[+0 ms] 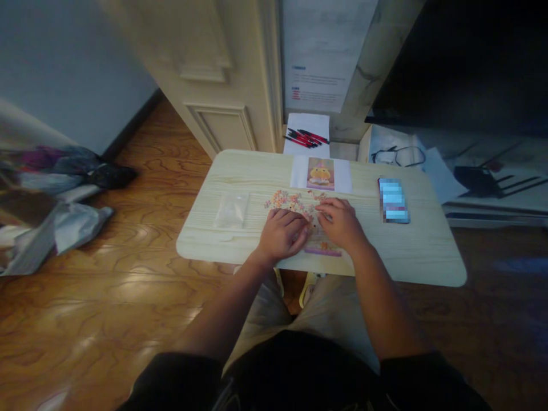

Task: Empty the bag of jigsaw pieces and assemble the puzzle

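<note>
Small pink, orange and yellow jigsaw puzzle pieces (280, 198) lie in a loose heap on the pale wood-grain table (411, 251). My left hand (282, 233) rests at the heap's near edge, fingers curled to the right and thumb tucked close. To its right, my right hand (340, 222) has its thumb and index finger drawn together over the pieces. Whatever sits between the fingertips of either hand is too small to make out. Between and below the hands lies a partly joined puzzle (323, 251) with a purple lower edge, half covered by them.
A printed picture (321, 173) of a yellow figure lies on white paper beyond the pieces. At left is a clear plastic bag (232, 210); at right, a phone (394, 200). Red and black pens (306, 138) lie on paper behind the table, near glasses (398, 156).
</note>
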{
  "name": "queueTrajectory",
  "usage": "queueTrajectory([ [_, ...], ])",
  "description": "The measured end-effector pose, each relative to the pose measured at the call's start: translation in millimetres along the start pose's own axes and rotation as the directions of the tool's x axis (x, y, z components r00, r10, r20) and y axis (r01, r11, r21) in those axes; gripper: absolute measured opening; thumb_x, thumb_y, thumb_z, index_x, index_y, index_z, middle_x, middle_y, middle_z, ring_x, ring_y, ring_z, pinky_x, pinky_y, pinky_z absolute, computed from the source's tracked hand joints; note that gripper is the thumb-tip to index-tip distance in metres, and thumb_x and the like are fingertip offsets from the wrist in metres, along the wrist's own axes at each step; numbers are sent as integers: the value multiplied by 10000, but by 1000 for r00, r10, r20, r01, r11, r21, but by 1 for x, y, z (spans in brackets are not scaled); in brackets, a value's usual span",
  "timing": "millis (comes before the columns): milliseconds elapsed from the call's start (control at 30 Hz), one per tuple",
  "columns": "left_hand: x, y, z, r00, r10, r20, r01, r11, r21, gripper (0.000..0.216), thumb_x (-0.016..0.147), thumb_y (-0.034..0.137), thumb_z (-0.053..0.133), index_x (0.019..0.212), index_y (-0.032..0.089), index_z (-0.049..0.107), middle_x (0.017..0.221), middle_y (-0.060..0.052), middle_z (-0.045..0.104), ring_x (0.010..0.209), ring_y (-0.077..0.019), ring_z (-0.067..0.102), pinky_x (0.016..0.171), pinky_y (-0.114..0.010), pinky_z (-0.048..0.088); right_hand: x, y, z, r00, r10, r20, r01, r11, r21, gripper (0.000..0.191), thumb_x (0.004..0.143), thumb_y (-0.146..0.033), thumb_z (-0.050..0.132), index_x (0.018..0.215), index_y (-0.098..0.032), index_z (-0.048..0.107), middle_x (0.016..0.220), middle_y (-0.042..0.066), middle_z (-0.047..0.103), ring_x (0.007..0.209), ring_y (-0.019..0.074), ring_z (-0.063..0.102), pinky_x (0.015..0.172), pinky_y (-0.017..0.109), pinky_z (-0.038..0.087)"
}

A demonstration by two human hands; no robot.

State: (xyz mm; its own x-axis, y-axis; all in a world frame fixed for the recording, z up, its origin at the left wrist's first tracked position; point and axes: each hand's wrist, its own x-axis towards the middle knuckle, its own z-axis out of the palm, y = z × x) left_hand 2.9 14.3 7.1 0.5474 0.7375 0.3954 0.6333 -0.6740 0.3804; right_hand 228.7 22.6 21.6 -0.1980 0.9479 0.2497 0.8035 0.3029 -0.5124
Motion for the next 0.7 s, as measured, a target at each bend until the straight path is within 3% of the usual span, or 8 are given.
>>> queueTrajectory([
  [133, -22, -20, -11, 997, -69, -46, 71, 996, 46, 219, 991, 345, 558, 1049, 243, 742, 1107, -48, 772, 1045, -237, 664, 926, -448, 459, 52, -25, 21, 994, -67, 91, 67, 998, -7, 291, 969, -195, 563, 1166, -175, 776, 1188, 121, 713, 1162, 275, 614, 1097, 416, 446],
  [333, -51, -27, -25, 999, -36, -9, 37, 998, 55, 206, 988, 315, 566, 1040, 244, 752, 1096, -41, 776, 1017, -220, 674, 897, -425, 485, 114, -47, 60, 984, 4, 180, 18, 993, -120, 252, 965, -182, 560, 1064, -148, 790, 1118, 158, 711, 1053, 260, 653, 1008, 368, 481],
  [567, -61, -28, -28, 999, -42, 16, 41, 998, 42, 208, 988, 302, 554, 1018, 235, 748, 1084, -63, 768, 1019, -229, 673, 910, -428, 498, 120, -44, 71, 976, 39, 214, 0, 985, -175, 181, 887, -112, 604, 913, -165, 775, 1002, 126, 727, 934, 233, 660, 909, 325, 492],
  [700, -54, -25, -26, 999, -27, 23, 26, 999, 23, 219, 996, 304, 543, 1041, 236, 746, 1100, -56, 765, 1038, -231, 669, 919, -423, 504, 112, -44, 66, 976, 10, 216, 18, 992, -127, 238, 918, -103, 552, 1028, -163, 755, 1018, 113, 734, 965, 230, 651, 921, 320, 480],
])
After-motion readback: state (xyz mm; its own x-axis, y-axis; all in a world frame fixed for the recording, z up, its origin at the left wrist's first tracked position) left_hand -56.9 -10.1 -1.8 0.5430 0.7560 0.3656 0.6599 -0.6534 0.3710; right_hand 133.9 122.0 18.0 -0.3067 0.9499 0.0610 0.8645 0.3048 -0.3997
